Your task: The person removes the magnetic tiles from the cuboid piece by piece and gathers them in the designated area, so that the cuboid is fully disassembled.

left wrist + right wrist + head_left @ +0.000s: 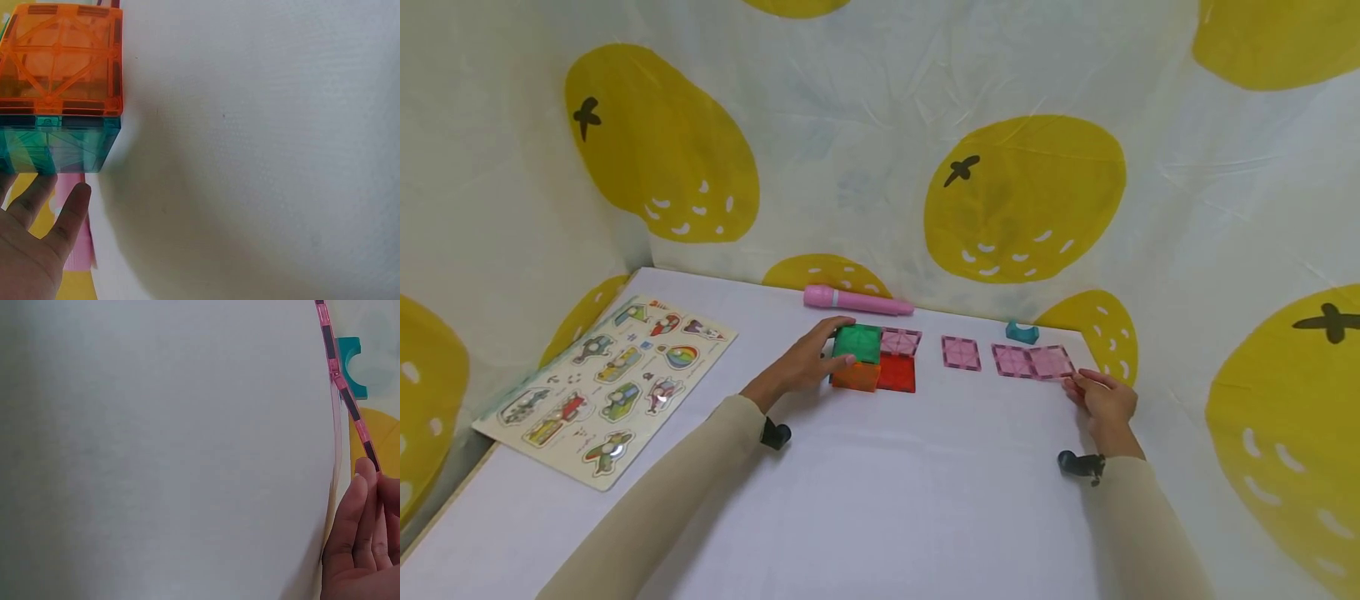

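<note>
My left hand (808,358) rests at the left side of a box of magnetic tiles, with a green tile (857,342) on top and an orange tile (856,377) in front. In the left wrist view, its straight, spread fingers are at the teal side (59,147); the thumb is hidden there. Beside the box are a red tile (898,373) and a pink tile (900,342). My right hand (1107,402) pinches the outer edge of a pink square magnetic tile (1051,362), tilted up from a joined pink tile (1011,361).
Between the box and the joined pair lies another pink tile (961,353). A pink microphone-shaped object (861,302) and a teal curved block (1022,332) lie at the back. A picture puzzle board (617,383) occupies the left of the white table (910,492). Patterned cloth walls stand behind.
</note>
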`<state>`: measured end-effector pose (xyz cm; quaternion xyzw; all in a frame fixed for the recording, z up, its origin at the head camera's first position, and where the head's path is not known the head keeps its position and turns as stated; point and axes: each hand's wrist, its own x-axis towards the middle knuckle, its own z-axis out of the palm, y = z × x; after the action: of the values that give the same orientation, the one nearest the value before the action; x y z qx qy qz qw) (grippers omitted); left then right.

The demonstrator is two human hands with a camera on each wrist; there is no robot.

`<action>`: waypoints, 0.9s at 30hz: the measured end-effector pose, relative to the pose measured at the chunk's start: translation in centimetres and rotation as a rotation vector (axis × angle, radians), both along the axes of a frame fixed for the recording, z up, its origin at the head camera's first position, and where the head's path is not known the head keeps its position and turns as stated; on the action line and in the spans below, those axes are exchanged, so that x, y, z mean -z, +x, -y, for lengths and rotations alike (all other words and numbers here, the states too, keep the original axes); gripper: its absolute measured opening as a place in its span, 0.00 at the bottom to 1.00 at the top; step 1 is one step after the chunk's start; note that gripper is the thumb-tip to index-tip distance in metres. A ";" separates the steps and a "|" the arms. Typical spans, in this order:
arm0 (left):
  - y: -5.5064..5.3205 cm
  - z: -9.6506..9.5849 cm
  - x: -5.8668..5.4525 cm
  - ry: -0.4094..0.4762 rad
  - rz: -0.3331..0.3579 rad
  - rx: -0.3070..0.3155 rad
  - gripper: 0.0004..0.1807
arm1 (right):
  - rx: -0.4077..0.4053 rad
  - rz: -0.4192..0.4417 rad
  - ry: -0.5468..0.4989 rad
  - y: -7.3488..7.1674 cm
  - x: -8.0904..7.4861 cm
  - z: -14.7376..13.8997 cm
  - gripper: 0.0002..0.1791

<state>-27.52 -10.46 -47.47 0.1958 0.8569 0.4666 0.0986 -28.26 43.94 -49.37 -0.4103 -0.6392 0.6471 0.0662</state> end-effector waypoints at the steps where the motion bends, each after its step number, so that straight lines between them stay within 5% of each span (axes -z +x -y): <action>1: 0.0 0.0 0.0 0.000 0.000 0.000 0.42 | 0.005 0.002 0.001 0.1 -0.1 0.1 0.15; 11: 0.0 0.0 0.0 -0.008 -0.001 0.003 0.42 | 0.011 0.002 0.022 -0.6 0.3 0.2 0.19; 17: 0.0 0.0 0.0 -0.005 0.001 0.001 0.42 | -0.017 0.045 0.104 -1.4 1.1 -0.4 0.12; 23: 0.1 0.0 0.0 -0.015 -0.004 0.002 0.42 | -0.101 0.087 0.401 -0.2 -0.1 0.8 0.20; 27: 0.1 0.0 -0.1 -0.013 -0.009 -0.001 0.42 | -0.169 0.034 0.524 0.4 -1.2 2.6 0.22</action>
<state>-27.43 -10.42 -47.42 0.1971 0.8604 0.4602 0.0957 -27.83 41.36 -48.19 -0.3353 -0.8178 0.4558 0.1053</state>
